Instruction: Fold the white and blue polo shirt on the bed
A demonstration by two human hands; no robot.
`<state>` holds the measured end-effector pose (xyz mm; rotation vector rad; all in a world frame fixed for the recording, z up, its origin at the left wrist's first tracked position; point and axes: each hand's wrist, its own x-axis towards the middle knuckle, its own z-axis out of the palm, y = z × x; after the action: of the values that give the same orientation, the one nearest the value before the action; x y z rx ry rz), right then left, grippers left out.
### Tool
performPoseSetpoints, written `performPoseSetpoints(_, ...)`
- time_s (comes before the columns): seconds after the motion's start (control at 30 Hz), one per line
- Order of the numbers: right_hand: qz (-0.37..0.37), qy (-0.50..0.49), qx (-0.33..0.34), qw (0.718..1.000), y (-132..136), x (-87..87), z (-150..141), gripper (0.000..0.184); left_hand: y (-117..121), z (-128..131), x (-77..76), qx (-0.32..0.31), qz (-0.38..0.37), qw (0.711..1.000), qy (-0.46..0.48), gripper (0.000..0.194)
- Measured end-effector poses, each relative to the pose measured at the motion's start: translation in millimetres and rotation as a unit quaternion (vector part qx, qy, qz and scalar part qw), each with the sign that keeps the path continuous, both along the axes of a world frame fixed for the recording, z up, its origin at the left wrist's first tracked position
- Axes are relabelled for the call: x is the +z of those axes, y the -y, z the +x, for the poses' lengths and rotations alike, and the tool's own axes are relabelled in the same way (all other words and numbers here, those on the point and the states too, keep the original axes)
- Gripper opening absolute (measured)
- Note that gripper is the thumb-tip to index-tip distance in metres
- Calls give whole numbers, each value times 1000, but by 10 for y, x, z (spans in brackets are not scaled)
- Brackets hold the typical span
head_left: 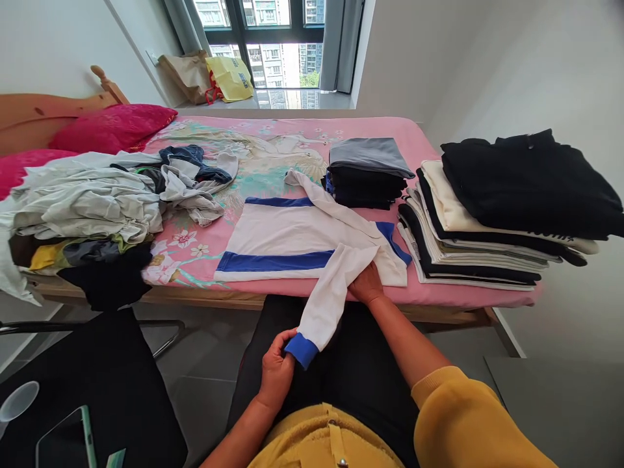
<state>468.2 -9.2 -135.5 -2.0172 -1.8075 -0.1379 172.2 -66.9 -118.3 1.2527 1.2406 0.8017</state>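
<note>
A white shirt with blue bands (287,237) lies flat on the near edge of the pink bedsheet (273,149). One sleeve hangs off the bed toward me. My left hand (277,370) pinches the blue cuff (302,350) of that sleeve over my lap. My right hand (366,285) presses on the shirt where the sleeve joins it, fingers partly tucked under the cloth.
A heap of unfolded clothes (92,201) covers the bed's left side, by pink pillows (114,127). Folded dark garments (368,172) and a taller folded stack (497,214) sit at right. A phone (63,439) and cup (17,402) lie lower left. Bags (214,77) stand at the window.
</note>
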Motion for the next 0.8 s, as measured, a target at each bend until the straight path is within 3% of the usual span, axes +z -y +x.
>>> performPoseSetpoints(0.13, 7, -5, -9, 1000, -1, -10, -1, 59, 17, -17, -17, 51, 19, 998, 31, 29)
performPoseSetpoints(0.23, 3, -1, -10, 1000, -2, -4, -2, 59, 43, 4, -16, 47, -105, 986, 124, 40)
performPoseSetpoints(0.37, 0, -2, -11, 1000, 1, 27, -6, 62, 19, -26, 28, -11, -291, 909, 298, 52)
performPoseSetpoints(0.47, -7, 0, -4, 1000, 0, 53, -11, 64, -45, -78, 76, -50, -354, 850, 388, 55)
performPoseSetpoints(0.53, -11, -3, -3, 1000, -5, 65, -14, 63, -81, -64, 89, -58, -387, 835, 386, 50)
performPoseSetpoints(0.6, -13, -7, -5, 1000, -9, 70, -16, 62, -98, 11, 68, -54, -399, 854, 331, 47)
performPoseSetpoints(0.7, -17, -3, 0, 1000, -9, 75, -16, 60, -98, 182, -12, -69, -363, 905, 213, 44)
performPoseSetpoints(0.8, -13, 2, 1, 1000, -11, 86, -16, 61, -114, 293, -53, -80, -326, 933, 132, 25)
